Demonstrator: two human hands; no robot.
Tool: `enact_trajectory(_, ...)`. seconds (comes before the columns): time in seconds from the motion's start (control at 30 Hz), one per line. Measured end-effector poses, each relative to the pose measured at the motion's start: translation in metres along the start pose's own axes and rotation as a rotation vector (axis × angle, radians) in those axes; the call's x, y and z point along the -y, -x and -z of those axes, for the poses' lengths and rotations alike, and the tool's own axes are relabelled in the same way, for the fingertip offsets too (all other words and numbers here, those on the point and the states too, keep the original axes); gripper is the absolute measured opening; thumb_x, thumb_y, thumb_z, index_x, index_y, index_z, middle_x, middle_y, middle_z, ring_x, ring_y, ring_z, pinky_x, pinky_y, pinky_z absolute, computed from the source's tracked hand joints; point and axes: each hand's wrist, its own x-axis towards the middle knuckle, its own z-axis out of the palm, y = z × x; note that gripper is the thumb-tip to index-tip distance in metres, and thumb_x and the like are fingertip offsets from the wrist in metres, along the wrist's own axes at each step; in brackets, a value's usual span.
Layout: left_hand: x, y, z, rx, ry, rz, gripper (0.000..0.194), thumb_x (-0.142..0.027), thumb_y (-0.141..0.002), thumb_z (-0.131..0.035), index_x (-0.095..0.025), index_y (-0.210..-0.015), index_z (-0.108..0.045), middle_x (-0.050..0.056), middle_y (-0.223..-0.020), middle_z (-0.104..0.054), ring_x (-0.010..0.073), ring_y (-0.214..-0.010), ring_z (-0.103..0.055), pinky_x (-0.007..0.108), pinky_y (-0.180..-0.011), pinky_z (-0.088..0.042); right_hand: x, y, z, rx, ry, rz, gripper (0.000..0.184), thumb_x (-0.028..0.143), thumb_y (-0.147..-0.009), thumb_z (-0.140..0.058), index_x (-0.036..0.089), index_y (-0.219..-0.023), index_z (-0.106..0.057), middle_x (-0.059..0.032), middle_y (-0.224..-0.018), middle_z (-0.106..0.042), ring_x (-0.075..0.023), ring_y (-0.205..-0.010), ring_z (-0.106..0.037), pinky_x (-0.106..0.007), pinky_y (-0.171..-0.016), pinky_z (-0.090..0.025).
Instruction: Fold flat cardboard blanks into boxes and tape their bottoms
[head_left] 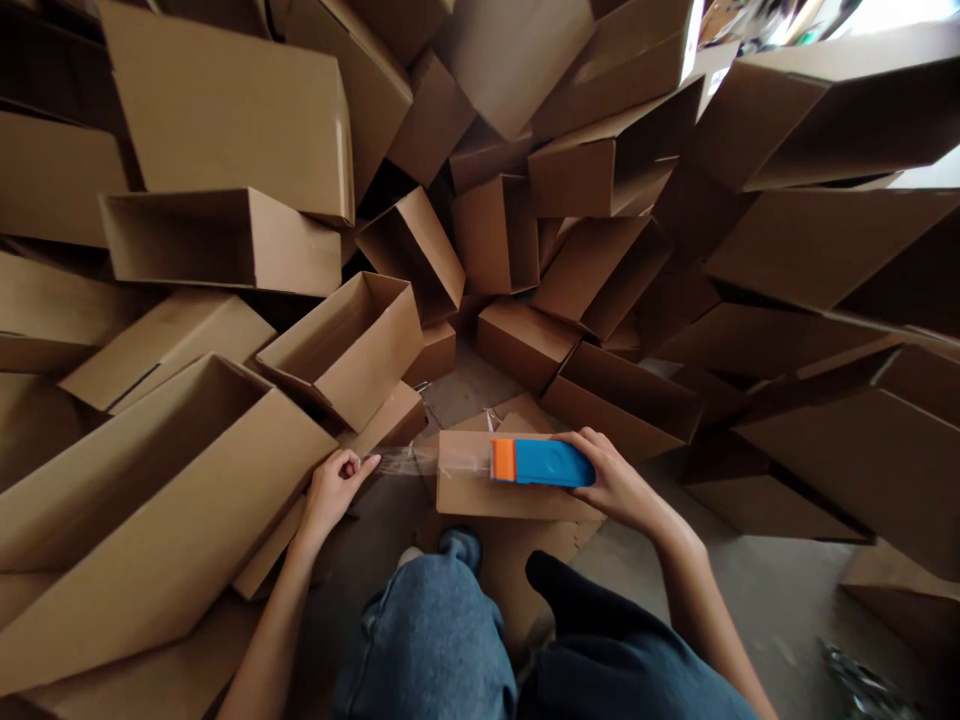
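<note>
My right hand (pixel 616 478) grips a blue tape dispenser (pixel 555 463) with an orange front end. The dispenser lies over the upper face of a small cardboard box (pixel 480 502) in front of my knees. From its orange end a strip of clear tape (pixel 409 460) stretches left, across the box and past its left edge. My left hand (pixel 337 490) pinches the free end of that strip, thumb pointing toward the box. How firmly the tape touches the box I cannot tell.
Open cardboard boxes (pixel 352 345) are heaped ahead and on both sides, one large box (pixel 180 510) close by my left arm. Flattened cardboard (pixel 517 575) lies on the grey floor (pixel 750 590) between my legs. A crumpled shiny item (pixel 862 680) is at the lower right.
</note>
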Motion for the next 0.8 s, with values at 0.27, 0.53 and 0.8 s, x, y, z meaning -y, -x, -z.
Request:
enact_trajectory(0.27,-0.002,0.003,-0.003,0.007,-0.124,0.002,0.049,-0.065,-0.083,-0.056,-0.023,-0.061,-0.045,-0.003,-0.063,-0.047,0.0149,-0.062,-0.047,0.027,-0.066,-0.038,-0.009,-0.002,-0.004,-0.004,-0.035,0.001,0.06,0.011,-0.066,-0.058,0.028,-0.124,-0.056,-0.0075,-0.106,-0.056,-0.0282,-0.099,-0.054,-0.049,-0.091,-0.048)
enact_trajectory(0.53,-0.002,0.005,-0.01,0.042,-0.078,0.084,0.049,-0.069,-0.083,-0.05,-0.024,-0.062,-0.048,0.0,-0.063,-0.054,0.0194,-0.064,-0.056,0.031,-0.067,-0.041,-0.007,-0.002,-0.004,-0.02,-0.046,-0.013,0.053,0.014,-0.067,-0.06,0.027,-0.119,-0.057,-0.0079,-0.105,-0.057,-0.0287,-0.097,-0.053,-0.05,-0.09,-0.046)
enact_trajectory(0.8,0.0,0.009,-0.015,0.07,-0.141,0.076,0.05,-0.071,-0.081,-0.051,-0.024,-0.063,-0.048,0.002,-0.071,-0.058,0.0225,-0.071,-0.059,0.035,-0.074,-0.044,-0.013,-0.003,-0.007,-0.063,-0.044,-0.022,0.048,0.015,-0.068,-0.062,0.026,-0.114,-0.058,-0.0078,-0.104,-0.059,-0.0277,-0.094,-0.053,-0.047,-0.087,-0.047)
